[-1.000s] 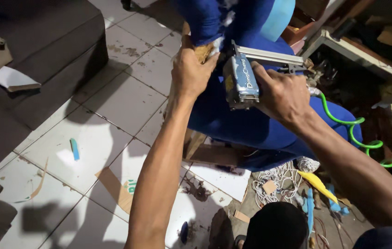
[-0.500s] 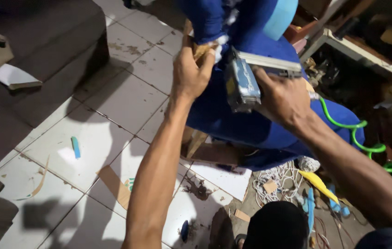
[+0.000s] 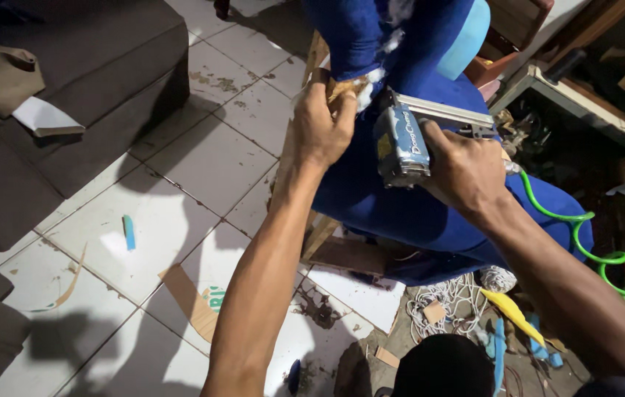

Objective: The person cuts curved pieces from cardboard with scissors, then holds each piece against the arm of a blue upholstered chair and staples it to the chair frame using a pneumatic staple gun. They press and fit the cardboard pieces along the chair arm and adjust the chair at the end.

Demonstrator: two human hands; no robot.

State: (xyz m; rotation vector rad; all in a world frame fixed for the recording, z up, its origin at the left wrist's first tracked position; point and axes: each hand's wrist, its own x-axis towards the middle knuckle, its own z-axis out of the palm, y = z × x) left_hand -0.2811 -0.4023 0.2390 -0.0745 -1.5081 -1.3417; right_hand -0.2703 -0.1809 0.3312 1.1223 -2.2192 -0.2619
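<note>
A wooden chair frame [image 3: 317, 55] wrapped in blue fabric [image 3: 401, 213] stands before me, white stuffing showing near its top. My left hand [image 3: 320, 125] pinches the blue fabric against the wooden frame. My right hand [image 3: 467, 169] grips a blue and silver pneumatic stapler [image 3: 404, 140], its nose pressed to the fabric just right of my left hand. A coiled green air hose [image 3: 584, 220] runs off to the right from the stapler.
A dark brown sofa [image 3: 55, 110] with a white paper and tan cloth fills the left. The white tiled floor [image 3: 202, 162] carries scraps, a small blue piece [image 3: 129, 231] and cardboard strip [image 3: 187, 298]. White cord [image 3: 452, 298], yellow and blue bits and clutter lie at the lower right.
Both hands and the stapler stay at the same spot on the chair; the stapler has tilted slightly and the view has shifted a little.
</note>
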